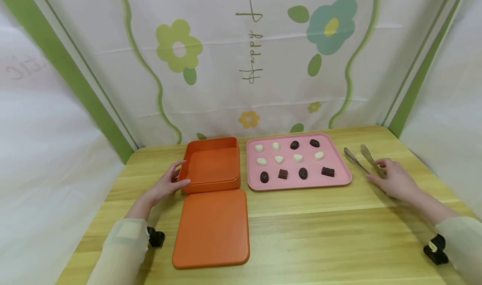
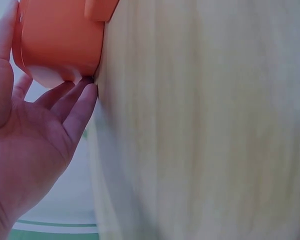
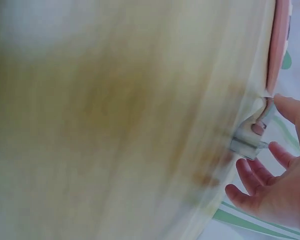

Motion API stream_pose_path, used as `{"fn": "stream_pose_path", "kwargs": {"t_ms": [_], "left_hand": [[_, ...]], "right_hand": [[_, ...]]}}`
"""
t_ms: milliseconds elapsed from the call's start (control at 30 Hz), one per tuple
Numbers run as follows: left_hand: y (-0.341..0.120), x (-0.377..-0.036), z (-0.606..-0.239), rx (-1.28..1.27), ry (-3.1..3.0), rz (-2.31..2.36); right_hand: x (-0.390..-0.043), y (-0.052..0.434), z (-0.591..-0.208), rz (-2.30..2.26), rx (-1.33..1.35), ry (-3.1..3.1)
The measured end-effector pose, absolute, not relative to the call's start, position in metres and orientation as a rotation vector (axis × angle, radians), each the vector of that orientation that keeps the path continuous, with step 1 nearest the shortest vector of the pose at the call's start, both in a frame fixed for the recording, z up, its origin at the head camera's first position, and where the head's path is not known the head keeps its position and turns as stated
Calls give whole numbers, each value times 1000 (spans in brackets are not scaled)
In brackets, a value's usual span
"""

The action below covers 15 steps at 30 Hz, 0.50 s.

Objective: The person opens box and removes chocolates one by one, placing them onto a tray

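Observation:
My left hand (image 1: 171,180) holds the left side of an open orange box (image 1: 212,186), its thumb at the front corner and the other fingers along the outer wall. In the left wrist view, fingertips (image 2: 85,97) touch the box's lower edge by the tabletop. Over on the right, my right hand (image 1: 397,180) reaches over metal tongs (image 1: 355,158) lying on the table. Thumb and fingers stand apart on either side of the tongs. The right wrist view shows the tongs' bent end (image 3: 247,140) between them, with no firm pinch visible.
A pink tray (image 1: 297,184) holds rows of white and dark brown chocolates (image 1: 264,177) between box and tongs. Flat before the box lies an orange lid (image 1: 212,230). A patterned curtain (image 1: 222,46) hangs behind and beside the wooden table (image 1: 320,243).

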<state>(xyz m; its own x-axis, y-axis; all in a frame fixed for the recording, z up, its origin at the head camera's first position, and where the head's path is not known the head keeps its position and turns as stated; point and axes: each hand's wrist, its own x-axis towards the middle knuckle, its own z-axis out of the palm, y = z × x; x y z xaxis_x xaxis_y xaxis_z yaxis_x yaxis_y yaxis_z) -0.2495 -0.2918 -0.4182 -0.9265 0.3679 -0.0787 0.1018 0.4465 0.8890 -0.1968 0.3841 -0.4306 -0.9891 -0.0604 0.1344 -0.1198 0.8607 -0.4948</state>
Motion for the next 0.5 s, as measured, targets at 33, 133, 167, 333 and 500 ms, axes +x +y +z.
{"fn": "stream_pose_path", "kwargs": {"t_ms": [33,133,167,333,500], "left_hand": [[-292,-250,-418,410,2444,1474],[-293,-250,-418,425,2455,1478],[-293,-250,-418,421,2458,1482],[-294,-247,-413,417,2482,1534],[-295,-238,-396,428,2647,1464]], "right_hand": [[-196,383,-429,802,149,-2907],[-193,378,-423,834,162,-2869],[-192,376,-421,844,170,-2858],[-189,365,-406,887,194,-2841],[-180,355,-391,897,193,-2820]]}}
